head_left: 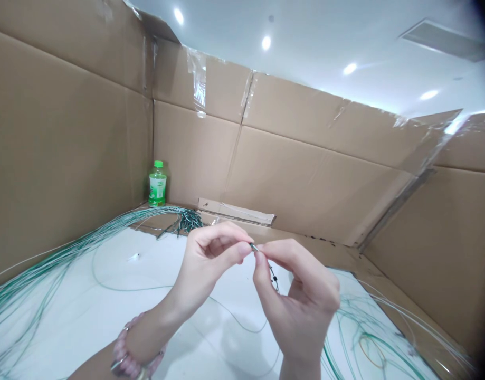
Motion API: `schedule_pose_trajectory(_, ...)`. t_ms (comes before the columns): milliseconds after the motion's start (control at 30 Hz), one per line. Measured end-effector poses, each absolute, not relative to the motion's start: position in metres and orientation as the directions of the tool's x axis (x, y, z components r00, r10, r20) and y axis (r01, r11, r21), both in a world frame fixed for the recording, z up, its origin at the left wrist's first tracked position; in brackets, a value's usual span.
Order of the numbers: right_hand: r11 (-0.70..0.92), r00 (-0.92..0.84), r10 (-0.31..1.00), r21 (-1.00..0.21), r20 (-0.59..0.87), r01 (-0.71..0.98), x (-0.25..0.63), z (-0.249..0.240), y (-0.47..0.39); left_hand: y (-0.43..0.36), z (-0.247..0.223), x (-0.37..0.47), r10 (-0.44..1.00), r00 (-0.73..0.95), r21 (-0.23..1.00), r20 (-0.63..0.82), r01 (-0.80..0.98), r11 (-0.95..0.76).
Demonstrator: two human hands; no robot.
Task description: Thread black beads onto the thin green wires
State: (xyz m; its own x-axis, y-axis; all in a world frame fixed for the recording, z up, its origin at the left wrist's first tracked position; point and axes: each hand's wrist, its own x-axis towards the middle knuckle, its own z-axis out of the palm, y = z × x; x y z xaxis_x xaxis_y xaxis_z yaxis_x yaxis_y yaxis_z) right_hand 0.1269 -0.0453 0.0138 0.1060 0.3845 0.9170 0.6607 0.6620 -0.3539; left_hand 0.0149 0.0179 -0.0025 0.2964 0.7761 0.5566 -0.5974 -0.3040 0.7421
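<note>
In the middle of the head view, my left hand (pixel 210 264) and my right hand (pixel 300 295) meet fingertip to fingertip. Between them is a small connector (pixel 254 246), dark green at one end and metallic at the other. The thumb and index finger of each hand pinch it, and the fingertips hide part of it. Below my right index finger hangs a thin dark piece with small black lumps (pixel 274 278); its upper end is hidden. A thin green wire (pixel 242 324) loops across the white tabletop (pixel 195 348) under my hands. A pink beaded bracelet (pixel 125 351) circles my left wrist.
A long bundle of green and white wires (pixel 87 240) runs along the left, its dark ends (pixel 189 219) gathered at the back. More loose wires (pixel 361 327) coil at right. A green bottle (pixel 157 184) stands in the corner of the cardboard walls (pixel 305 174). A cardboard strip (pixel 236 211) lies behind.
</note>
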Motion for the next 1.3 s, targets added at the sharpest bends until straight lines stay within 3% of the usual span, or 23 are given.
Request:
schedule_pose_trajectory(567, 0.532, 0.046, 0.369, -0.251, 0.928, 0.809, 0.130, 0.017, -0.046, 0.025, -0.005, 0.019, 0.737, 0.234, 0.716, 0.634, -0.537, -0.446)
schedule_pose_trajectory(833, 0.511, 0.011, 0.362, -0.209, 0.932, 0.834, 0.133, 0.015, -0.048, 0.021, 0.001, 0.012, 0.617, 0.156, 0.631, 0.771, -0.315, -0.709)
schedule_pose_trajectory(1300, 0.584, 0.000, 0.411, -0.264, 0.911, 0.768, 0.141, 0.019, -0.049, 0.022, 0.002, 0.010, 0.621, 0.226, 0.661, 0.751, -0.268, -0.701)
